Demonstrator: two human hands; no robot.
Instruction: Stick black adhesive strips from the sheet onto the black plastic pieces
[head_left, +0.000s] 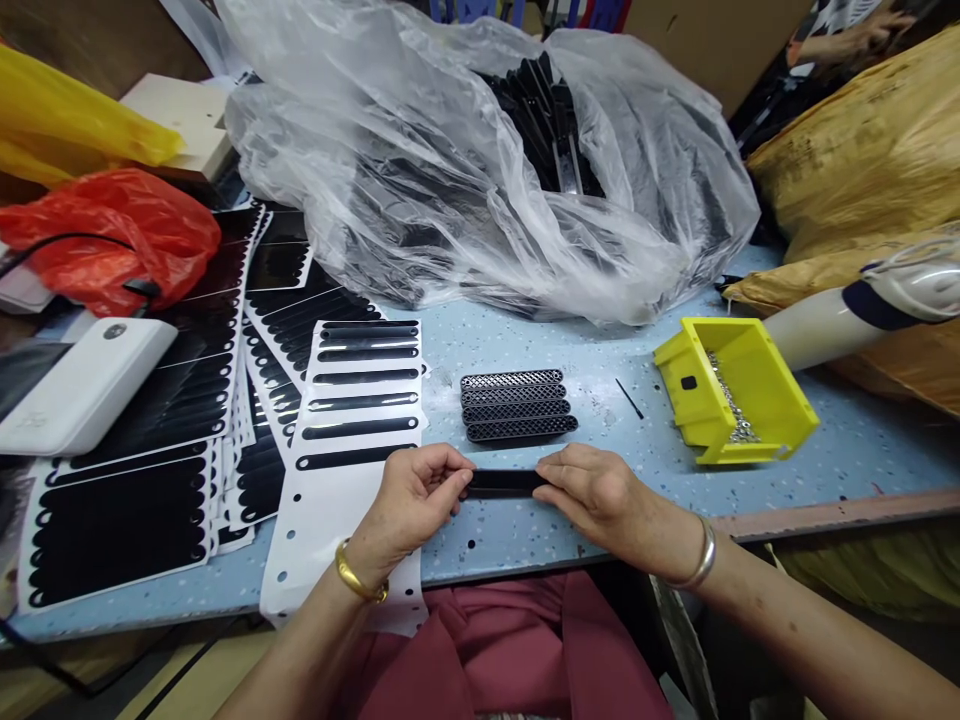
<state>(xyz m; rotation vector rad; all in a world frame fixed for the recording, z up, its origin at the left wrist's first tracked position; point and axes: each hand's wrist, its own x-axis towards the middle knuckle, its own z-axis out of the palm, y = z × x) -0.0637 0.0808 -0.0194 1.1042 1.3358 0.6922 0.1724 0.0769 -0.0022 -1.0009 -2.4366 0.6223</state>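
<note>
Near the front edge of the table, a black strip-shaped piece (505,483) is held level between both hands. My left hand (424,490) pinches its left end between thumb and fingers. At the other end, my right hand (592,488) has thumb and fingers closed around it. Just beyond the piece lie several black lattice-patterned strips (517,405), side by side. Left of them, partly under my left wrist, rests a white backing sheet (341,510) with several black adhesive strips (360,402) on it.
Stacked sheets of black strips (124,525) cover the left side, with a white power bank (90,385) and red bag (112,240). A clear plastic bag (450,170) of black parts fills the back. Right are a yellow bin (739,390) of small metal pieces and a white bottle (847,315).
</note>
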